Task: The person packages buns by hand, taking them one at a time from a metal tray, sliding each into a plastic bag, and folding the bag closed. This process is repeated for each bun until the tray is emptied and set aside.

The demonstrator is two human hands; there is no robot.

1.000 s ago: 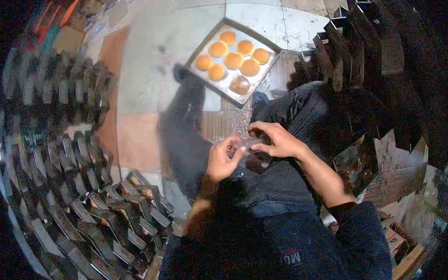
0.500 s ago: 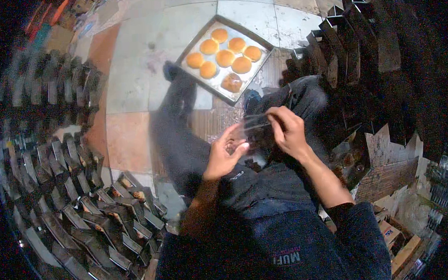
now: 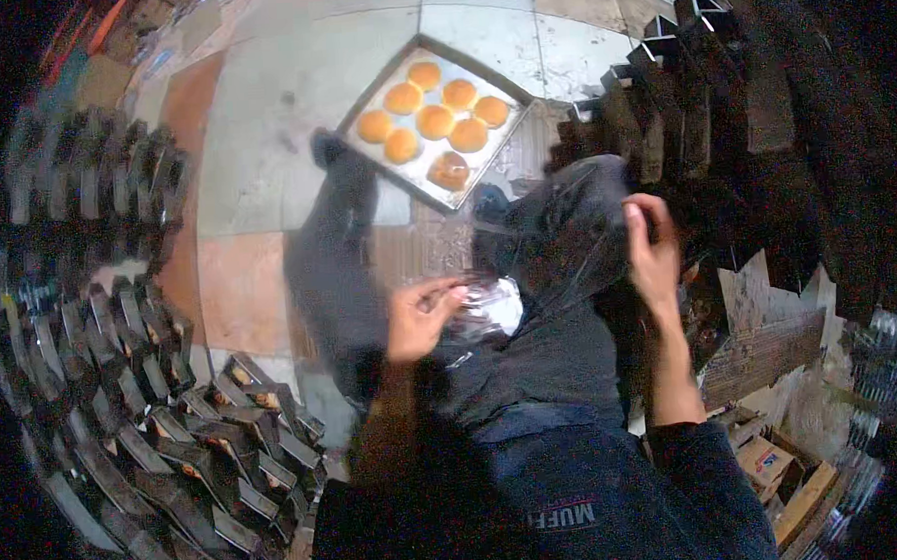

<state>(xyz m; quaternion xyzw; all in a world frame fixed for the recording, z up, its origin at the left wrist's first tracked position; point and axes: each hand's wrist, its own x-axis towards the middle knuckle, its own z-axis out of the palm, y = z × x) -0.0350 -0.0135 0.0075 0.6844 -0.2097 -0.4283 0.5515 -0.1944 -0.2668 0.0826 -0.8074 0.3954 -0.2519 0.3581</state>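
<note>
Over my lap, my left hand pinches a crinkled clear plastic bag that catches a bright white glare. Out to the right, above my bent knee, is my right hand, with thumb and fingertips together. Faint see-through streaks of plastic run from its fingertips across my dark trousers. Motion blur hides where this plastic ends. Beyond my legs, a square metal tray lies on the floor, holding several round golden buns. The bun nearest me looks browner and shiny, as if under clear plastic.
Dark metal moulds are stacked in rows on the left and on the right. Cardboard and a small printed box lie at lower right. Pale and orange tiles cover the floor.
My right hand has moved right, away from my left hand, and the plastic between them has spread. My left hand has shifted slightly left and down, with white glare now showing on its plastic.
</note>
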